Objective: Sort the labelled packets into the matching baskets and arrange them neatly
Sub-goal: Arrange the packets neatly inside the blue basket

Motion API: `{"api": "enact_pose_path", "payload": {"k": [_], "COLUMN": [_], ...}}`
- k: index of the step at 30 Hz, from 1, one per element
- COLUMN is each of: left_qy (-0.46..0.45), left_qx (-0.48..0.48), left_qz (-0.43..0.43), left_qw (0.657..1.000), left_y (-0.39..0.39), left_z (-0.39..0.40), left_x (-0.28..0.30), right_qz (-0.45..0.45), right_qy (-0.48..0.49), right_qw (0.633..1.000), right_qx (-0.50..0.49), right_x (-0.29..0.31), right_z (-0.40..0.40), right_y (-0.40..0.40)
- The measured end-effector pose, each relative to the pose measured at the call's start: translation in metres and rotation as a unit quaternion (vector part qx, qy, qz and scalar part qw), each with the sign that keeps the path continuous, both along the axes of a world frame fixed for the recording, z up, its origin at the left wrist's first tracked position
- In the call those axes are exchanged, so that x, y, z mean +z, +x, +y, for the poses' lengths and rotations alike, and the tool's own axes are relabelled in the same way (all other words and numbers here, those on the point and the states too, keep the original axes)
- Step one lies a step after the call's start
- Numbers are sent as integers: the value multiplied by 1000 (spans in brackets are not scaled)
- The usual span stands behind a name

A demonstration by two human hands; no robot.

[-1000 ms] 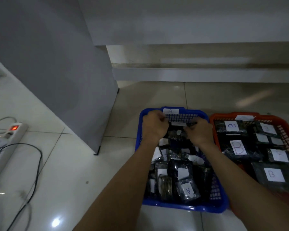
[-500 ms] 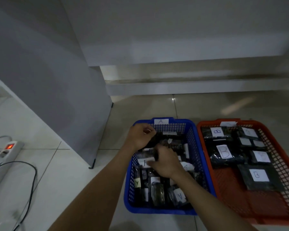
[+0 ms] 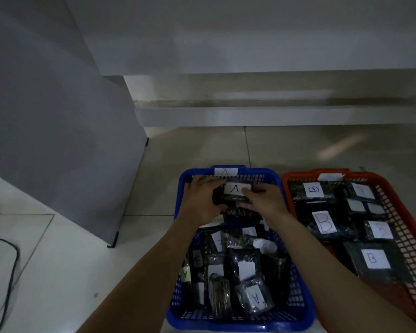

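A blue basket (image 3: 228, 325) tagged A sits on the floor, crowded with several dark packets bearing white labels. At its far end both hands hold one dark packet with an A label (image 3: 234, 191): my left hand (image 3: 203, 200) grips its left side and my right hand (image 3: 264, 200) grips its right side. To the right stands an orange basket (image 3: 394, 195) tagged B, where several dark packets with B labels (image 3: 324, 222) lie flat in rows.
A grey cabinet panel (image 3: 58, 140) stands on the tiled floor left of the blue basket. A low white ledge (image 3: 274, 116) runs along the wall behind both baskets. A black cable (image 3: 10, 272) curls on the floor at the far left.
My right hand rose from the middle of the blue basket to its far end. Both hands now hold an A packet face up. The camera has tilted, so the power strip is out of view.
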State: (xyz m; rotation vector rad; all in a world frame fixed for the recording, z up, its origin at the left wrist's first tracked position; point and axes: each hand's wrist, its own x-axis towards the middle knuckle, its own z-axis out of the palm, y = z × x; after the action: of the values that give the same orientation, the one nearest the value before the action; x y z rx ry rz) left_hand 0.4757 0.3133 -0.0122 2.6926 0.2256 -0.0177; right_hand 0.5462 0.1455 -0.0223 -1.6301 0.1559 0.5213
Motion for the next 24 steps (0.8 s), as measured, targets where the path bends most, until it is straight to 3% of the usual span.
{"api": "enact_pose_path", "payload": {"k": [6, 19, 24], "left_qy": [30, 21, 30], "left_qx": [-28, -51, -28], "left_qz": [-3, -20, -9], "left_qw": [999, 998, 999], "left_y": [6, 20, 24], "left_z": [-1, -5, -6], "left_x": [-12, -25, -25], "right_qz": [-57, -56, -214], "right_qy": [-153, -198, -290], "right_qw": [984, 959, 912], "right_qx": [72, 196, 194], "right_x": [-7, 1, 24], "right_z": [5, 3, -23], "right_y": [8, 17, 38]}}
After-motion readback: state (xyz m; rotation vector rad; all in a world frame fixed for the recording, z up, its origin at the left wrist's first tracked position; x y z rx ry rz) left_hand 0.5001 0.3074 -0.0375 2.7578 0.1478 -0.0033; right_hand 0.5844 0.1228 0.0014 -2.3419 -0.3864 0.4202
